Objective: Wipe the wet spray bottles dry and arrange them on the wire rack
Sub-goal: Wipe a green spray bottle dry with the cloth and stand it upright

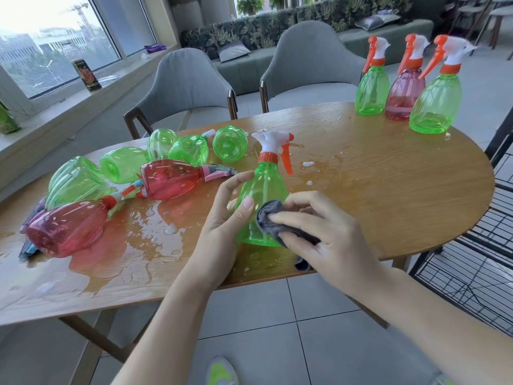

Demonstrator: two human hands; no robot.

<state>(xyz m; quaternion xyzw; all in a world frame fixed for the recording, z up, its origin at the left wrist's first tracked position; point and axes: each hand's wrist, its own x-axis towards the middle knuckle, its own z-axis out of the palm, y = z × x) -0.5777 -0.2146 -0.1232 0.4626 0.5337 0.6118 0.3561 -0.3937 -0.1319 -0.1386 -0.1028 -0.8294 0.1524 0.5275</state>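
A green spray bottle (266,184) with a white and orange trigger head stands upright near the table's front edge. My left hand (222,218) grips its left side. My right hand (324,234) presses a grey cloth (270,215) against the bottle's lower right side. Several green bottles (191,148) and two red bottles (166,179) lie on their sides on the wet left half of the wooden table (388,190). Three upright bottles, green (372,90), pink (404,93) and green (435,104), stand at the far right corner. The black wire rack (485,259) stands to the right of the table.
Puddles of water (144,245) cover the table's left and middle. Two grey chairs (311,65) stand behind the table, a sofa beyond them. A window sill with a dark carton (84,75) runs along the left. The floor is tiled.
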